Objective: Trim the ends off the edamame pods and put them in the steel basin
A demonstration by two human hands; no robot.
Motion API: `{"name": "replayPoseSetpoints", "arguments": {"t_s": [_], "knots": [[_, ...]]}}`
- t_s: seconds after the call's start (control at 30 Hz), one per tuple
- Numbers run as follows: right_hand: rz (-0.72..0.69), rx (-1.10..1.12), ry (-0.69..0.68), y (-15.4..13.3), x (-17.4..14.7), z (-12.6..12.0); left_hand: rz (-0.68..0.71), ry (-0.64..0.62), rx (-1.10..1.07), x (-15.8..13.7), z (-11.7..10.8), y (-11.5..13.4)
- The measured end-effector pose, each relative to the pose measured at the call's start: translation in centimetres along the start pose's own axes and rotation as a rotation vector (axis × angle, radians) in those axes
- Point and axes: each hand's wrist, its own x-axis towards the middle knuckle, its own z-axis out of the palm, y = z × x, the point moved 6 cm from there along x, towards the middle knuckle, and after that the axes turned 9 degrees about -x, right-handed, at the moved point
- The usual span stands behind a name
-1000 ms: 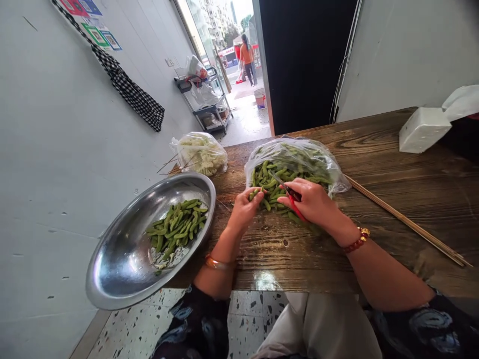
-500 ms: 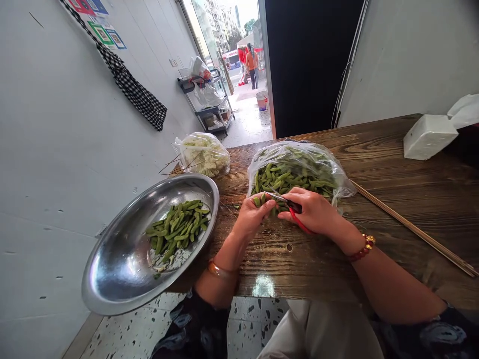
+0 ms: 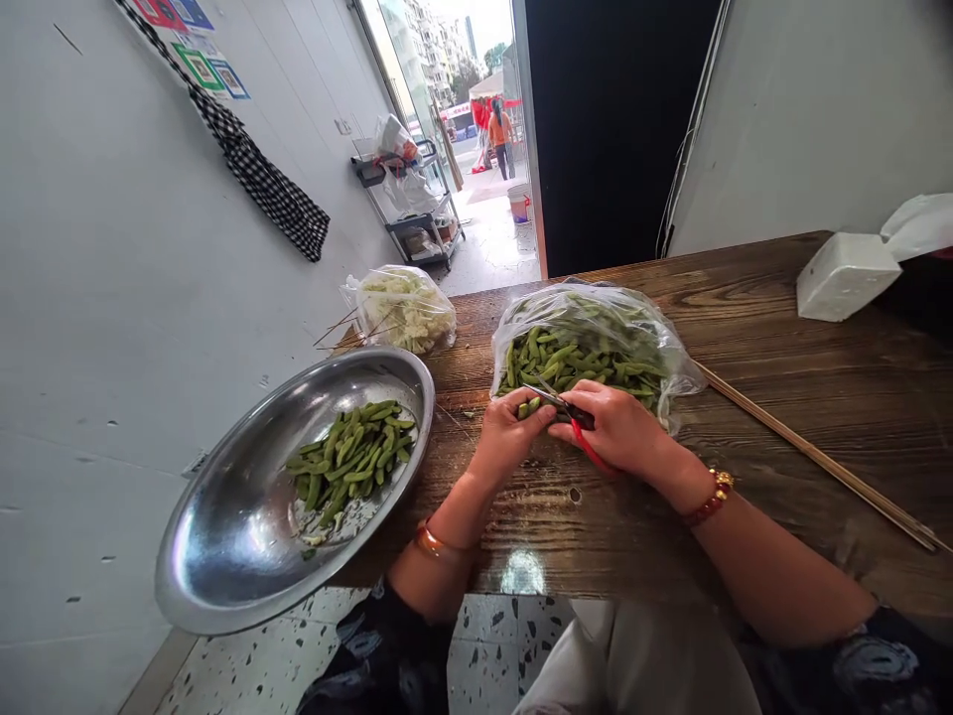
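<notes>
My left hand [image 3: 510, 437] is pinching green pods [image 3: 533, 405] beside the bag [image 3: 588, 303] on the desk [image 3: 521, 521]; my right hand [image 3: 621, 425] is gripping red-handled scissors [image 3: 590, 449], whose blades are now sitting right at them, no longer apart; snipping seems to be starting.

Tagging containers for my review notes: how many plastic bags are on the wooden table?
2: a bag of pale florets beyond the metal bowl, and a bag of green pods just beyond the left hand and right hand. Others beneath could be hidden.
</notes>
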Motion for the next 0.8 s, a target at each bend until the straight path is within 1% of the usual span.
{"name": "replayPoseSetpoints", "arguments": {"t_s": [0.1, 0.27, 0.37, 0.47, 0.57, 0.7, 0.8], "knots": [[-0.008, -0.037, -0.024, 0.0, 0.0, 0.0, -0.014, -0.01, 0.012, 0.1, -0.2, -0.1], [0.004, -0.036, -0.084, -0.3, 0.1, 0.0, 0.023, -0.005, 0.181, 0.1, -0.6, 0.9], [0.012, -0.047, -0.086, -0.4, 0.3, 0.0, 0.026, -0.017, 0.178, 0.1, -0.8, 1.1], [0.013, -0.037, -0.083, -0.3, 0.5, 0.2, 0.022, -0.03, 0.138, 0.3, -1.1, 0.7], [0.04, 0.028, -0.04, 0.2, 0.6, 0.0, -0.016, 0.033, 0.013, 0.6, -1.8, -0.2], [0.089, 0.086, 0.049, 1.0, 0.5, -0.6, -0.121, 0.108, -0.267, 0.8, -2.4, -1.4], [0.096, 0.092, 0.068, 1.1, 0.4, -0.7, -0.17, 0.167, -0.45, 0.7, -2.6, -1.5]]}}
